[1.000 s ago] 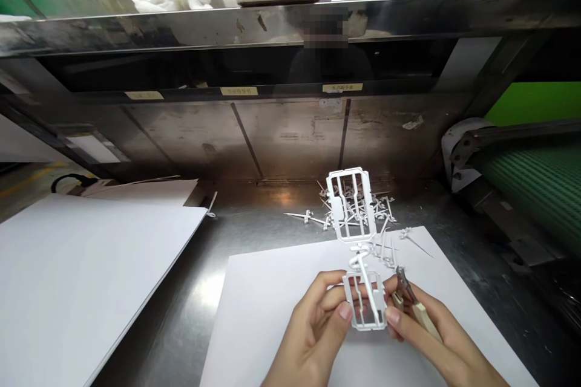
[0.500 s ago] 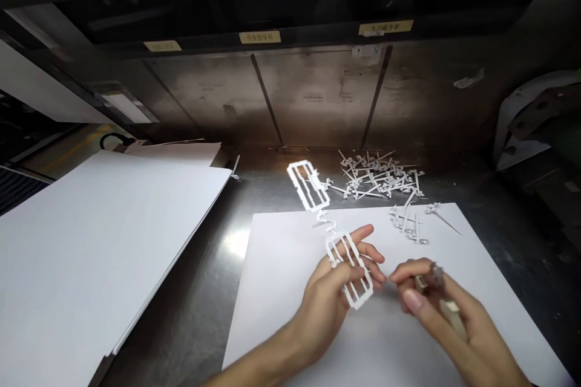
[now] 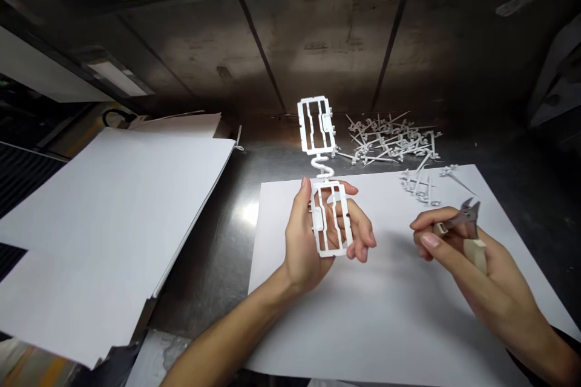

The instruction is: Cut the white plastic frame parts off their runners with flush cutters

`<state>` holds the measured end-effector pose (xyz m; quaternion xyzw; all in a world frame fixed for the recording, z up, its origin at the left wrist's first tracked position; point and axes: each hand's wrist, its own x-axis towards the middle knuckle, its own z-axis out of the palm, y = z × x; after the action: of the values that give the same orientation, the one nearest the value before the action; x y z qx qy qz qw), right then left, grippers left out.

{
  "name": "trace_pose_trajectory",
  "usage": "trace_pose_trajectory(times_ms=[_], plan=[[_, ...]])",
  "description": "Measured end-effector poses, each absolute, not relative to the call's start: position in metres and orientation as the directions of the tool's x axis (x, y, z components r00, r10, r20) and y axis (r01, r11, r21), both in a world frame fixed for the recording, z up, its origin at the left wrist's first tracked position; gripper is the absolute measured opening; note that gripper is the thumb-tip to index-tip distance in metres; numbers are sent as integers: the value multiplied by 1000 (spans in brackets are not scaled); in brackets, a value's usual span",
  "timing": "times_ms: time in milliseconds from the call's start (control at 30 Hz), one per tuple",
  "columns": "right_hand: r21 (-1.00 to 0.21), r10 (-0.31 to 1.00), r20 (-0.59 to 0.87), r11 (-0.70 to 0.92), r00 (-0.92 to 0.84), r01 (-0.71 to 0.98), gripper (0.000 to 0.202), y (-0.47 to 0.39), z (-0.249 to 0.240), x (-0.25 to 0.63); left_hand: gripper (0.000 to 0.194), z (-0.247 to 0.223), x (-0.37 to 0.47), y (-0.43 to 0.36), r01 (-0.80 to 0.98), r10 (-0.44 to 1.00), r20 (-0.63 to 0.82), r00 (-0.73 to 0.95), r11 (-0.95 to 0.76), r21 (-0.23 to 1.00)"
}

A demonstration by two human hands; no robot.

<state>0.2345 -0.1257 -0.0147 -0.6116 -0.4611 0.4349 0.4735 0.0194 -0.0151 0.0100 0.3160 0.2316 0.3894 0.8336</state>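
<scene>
White frames, nippers in hands; likely sprues behind

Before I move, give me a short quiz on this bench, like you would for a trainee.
1. Multiple choice: What is in the right hand?
A) a pen
B) a pair of cutters
C) a roll of tape
2. True or false: A wavy link joins the upper white frame to the lower white frame.
3. Fill in the blank: Most of the thin white pieces lie past the far edge of the white sheet, on the shiny ____ worktop.

Key: 1. B; 2. true; 3. metal
</scene>
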Motion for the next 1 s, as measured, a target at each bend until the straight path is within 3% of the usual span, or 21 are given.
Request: trace_pose_trajectory(times_ms=[200, 333, 567, 700, 1000], plan=[[-987, 980, -79, -102, 183, 121, 27, -125, -25, 243, 70, 14, 15, -8, -515, 766, -92, 636, 510, 689], [-987, 973, -85, -112, 212, 118, 27, -125, -21, 242, 74, 15, 17, -7, -556, 759, -153, 633, 583, 593], [-984, 973, -118, -141, 198, 107, 26, -124, -21, 240, 63, 19, 16, -5, -577, 730, -236, 641, 661, 479], [-987, 976, -111, -131, 185, 98, 26, -124, -20, 239, 68, 19, 15, -6, -563, 692, -281, 665, 711, 421], [-979, 986, -86, -111, 143, 174, 25, -125, -23, 243, 72, 21, 13, -6, -531, 626, -228, 746, 765, 363]])
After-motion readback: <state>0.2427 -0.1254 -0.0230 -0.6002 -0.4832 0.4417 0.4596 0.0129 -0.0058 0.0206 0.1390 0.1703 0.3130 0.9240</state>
